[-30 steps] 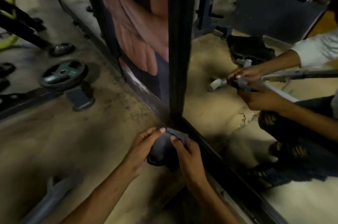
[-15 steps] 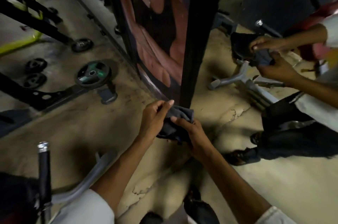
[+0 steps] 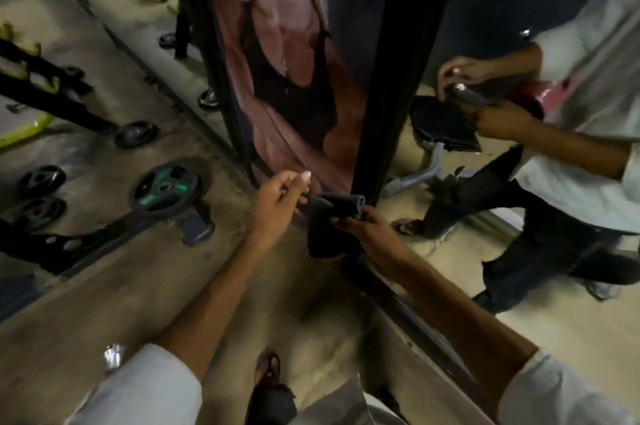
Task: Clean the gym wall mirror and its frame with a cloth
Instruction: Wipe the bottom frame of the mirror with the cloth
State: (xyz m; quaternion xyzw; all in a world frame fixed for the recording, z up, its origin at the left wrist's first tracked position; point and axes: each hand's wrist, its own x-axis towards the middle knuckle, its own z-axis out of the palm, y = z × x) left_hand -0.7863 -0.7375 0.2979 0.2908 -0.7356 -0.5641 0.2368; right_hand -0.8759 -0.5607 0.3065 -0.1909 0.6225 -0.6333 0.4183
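Nearest, 6 o'clock in view: 2 white sleeves (image 3: 149,386), with a sandalled foot (image 3: 268,367) between them on the concrete floor (image 3: 104,268). Both forearms run up toward centre.

Just below centre, the right hand (image 3: 363,230) is clenched round a dark cloth (image 3: 329,216). The cloth is doubled over, its rolled top edge right at the foot of the black frame upright (image 3: 391,105), the rest hanging below the fingers.

The left hand (image 3: 277,199) is at the cloth's 9 o'clock, fingers loosely curled. Whether it pinches the cloth's edge or has let go, cannot tell.

The frame's bottom rail (image 3: 419,320) runs off toward 5 o'clock. The mirror (image 3: 540,331) fills the 3 o'clock side and reflects the person, hands together.

12 o'clock: poster panel (image 3: 294,78) showing a muscled torso.

9 o'clock: 1 green-marked weight plate (image 3: 166,187), with smaller plates (image 3: 41,178) beyond.
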